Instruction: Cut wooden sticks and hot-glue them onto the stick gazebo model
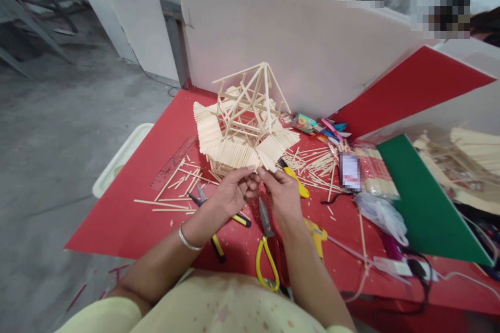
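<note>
A model built of thin wooden sticks (234, 155) stands on the red table (128, 223), with a pointed open frame above flared, roof-like panels. At its near edge my left hand (236, 192) and my right hand (283, 192) meet, fingertips pinched together. What lies between the fingertips is too small to make out. Just below them lie scissors (266, 218) with one yellow and one red handle visible. Pliers (216, 242) with black and yellow handles are partly hidden beneath my left wrist. A yellow cutter (299, 182) rests beside my right hand, and a yellow glue gun (317, 234) sits right of my forearm.
Loose sticks (312, 166) are scattered right of the model, and cut pieces (183, 179) lie left near a clear red ruler (172, 164). A phone (350, 171), a plastic bag (385, 218) and a green board (425, 203) are at right. A white partition (273, 21) stands behind.
</note>
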Demonstrator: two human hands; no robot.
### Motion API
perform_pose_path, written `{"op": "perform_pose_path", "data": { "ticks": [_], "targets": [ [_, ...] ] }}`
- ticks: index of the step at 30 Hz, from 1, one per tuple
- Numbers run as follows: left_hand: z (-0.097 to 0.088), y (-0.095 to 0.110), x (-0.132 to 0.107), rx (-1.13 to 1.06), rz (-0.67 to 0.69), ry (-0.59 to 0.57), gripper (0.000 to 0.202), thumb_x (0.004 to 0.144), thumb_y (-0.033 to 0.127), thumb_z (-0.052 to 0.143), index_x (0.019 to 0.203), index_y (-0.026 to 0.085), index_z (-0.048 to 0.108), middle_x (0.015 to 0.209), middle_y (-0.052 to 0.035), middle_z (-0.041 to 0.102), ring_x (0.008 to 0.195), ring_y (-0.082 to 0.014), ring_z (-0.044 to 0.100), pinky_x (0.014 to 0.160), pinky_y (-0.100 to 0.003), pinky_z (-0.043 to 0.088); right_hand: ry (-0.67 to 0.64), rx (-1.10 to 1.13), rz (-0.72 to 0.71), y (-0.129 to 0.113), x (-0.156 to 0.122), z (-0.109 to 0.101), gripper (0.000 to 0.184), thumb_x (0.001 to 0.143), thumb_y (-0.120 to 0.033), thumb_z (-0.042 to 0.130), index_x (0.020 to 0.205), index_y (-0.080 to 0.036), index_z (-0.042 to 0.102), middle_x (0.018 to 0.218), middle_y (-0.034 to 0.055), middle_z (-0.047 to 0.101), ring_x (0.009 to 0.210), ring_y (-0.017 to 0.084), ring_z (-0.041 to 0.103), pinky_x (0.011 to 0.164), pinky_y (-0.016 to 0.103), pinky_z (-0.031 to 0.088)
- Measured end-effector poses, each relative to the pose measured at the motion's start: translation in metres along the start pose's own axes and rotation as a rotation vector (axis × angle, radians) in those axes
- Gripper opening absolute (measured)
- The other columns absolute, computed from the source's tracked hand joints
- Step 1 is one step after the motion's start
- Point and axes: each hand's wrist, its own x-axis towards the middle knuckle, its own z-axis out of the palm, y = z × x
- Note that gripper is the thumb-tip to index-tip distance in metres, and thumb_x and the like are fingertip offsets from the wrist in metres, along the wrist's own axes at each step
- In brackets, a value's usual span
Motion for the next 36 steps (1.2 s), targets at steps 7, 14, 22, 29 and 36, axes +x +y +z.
{"op": "perform_pose_path", "data": {
  "ticks": [7, 14, 22, 29, 36],
  "targets": [
    [-0.001, 0.0, 0.001, 0.031, 0.007, -0.014, 0.013, 0.069, 0.018, 0.073, 0.074, 0.007, 0.066, 0.06, -0.001, 0.06, 0.048, -0.0046, 0.051, 0.042, -0.014, 0.035, 0.007, 0.098, 0.006, 0.001, 0.0, 0.003, 0.027, 0.066, -0.037, 0.08, 0.07, -0.014, 0.068, 0.054, -0.005, 0.055, 0.049, 0.005, 0.043, 0.048, 0.019, 0.037],
    [-0.001, -0.001, 0.0, 0.078, 0.021, -0.006, 0.017, 0.065, 0.017, 0.078, 0.072, 0.007, 0.067, 0.059, 0.0003, 0.057, 0.048, -0.0033, 0.049, 0.042, -0.014, 0.035, -0.021, 0.116, 0.007, 0.007, 0.002, 0.0, 0.027, 0.067, -0.039, 0.079, 0.071, -0.015, 0.068, 0.063, -0.0016, 0.063, 0.054, 0.007, 0.053, 0.053, 0.02, 0.046],
    [-0.009, -0.018, -0.019, 0.118, 0.015, -0.023, 0.028, 0.064, 0.014, 0.083, 0.087, 0.014, 0.068, 0.064, 0.0014, 0.062, 0.046, -0.0033, 0.05, 0.04, -0.012, 0.033, -0.056, 0.038, -0.05, 0.029, -0.024, -0.02, 0.021, 0.074, -0.038, 0.074, 0.084, -0.019, 0.073, 0.074, 0.0003, 0.07, 0.066, 0.012, 0.062, 0.067, 0.025, 0.051],
    [-0.021, -0.053, -0.018, 0.341, -0.039, -0.094, 0.029, 0.069, 0.022, 0.081, 0.094, 0.016, 0.068, 0.06, 0.0014, 0.062, 0.049, -0.0063, 0.055, 0.044, -0.014, 0.039, 0.033, -0.309, -0.245, 0.034, -0.065, -0.054, 0.022, 0.087, -0.035, 0.06, 0.099, -0.023, 0.074, 0.085, 0.002, 0.071, 0.075, 0.014, 0.063, 0.071, 0.027, 0.05],
    [-0.01, -0.073, -0.022, 0.487, 0.033, -0.094, 0.029, 0.068, 0.031, 0.082, 0.087, 0.013, 0.069, 0.059, -0.0006, 0.064, 0.046, -0.0076, 0.054, 0.044, -0.018, 0.041, 0.114, -0.658, -0.219, 0.047, -0.104, -0.114, 0.029, 0.086, -0.035, 0.057, 0.111, -0.027, 0.07, 0.105, 0.0063, 0.07, 0.096, 0.022, 0.063, 0.085, 0.035, 0.048]
  ]
}}
